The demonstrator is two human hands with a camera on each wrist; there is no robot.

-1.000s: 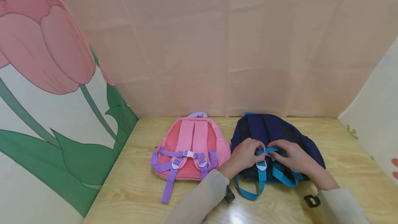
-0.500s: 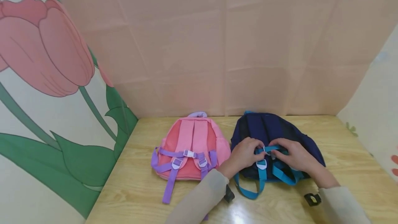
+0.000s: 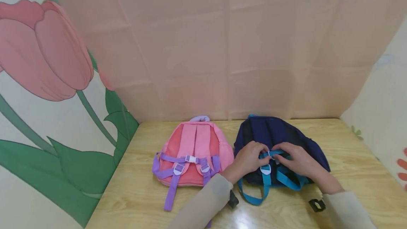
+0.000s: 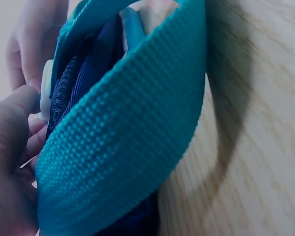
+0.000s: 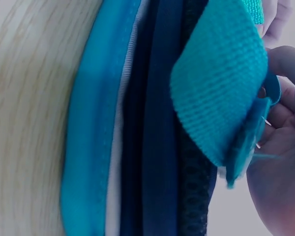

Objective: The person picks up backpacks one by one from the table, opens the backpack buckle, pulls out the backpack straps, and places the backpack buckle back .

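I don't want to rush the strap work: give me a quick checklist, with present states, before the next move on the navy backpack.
1. Left hand on the blue chest strap: ok, its fingers pinch it.
2. Right hand on the same strap: ok, its fingers pinch it too.
3. White clip between the hands fastened: cannot tell, the fingers partly cover it.
4. Navy backpack lying strap side up on the table: ok.
5. Blue strap loop at the near edge laid flat: not ok, it bows out loosely.
6. Pink backpack with its own clip fastened: looks ok.
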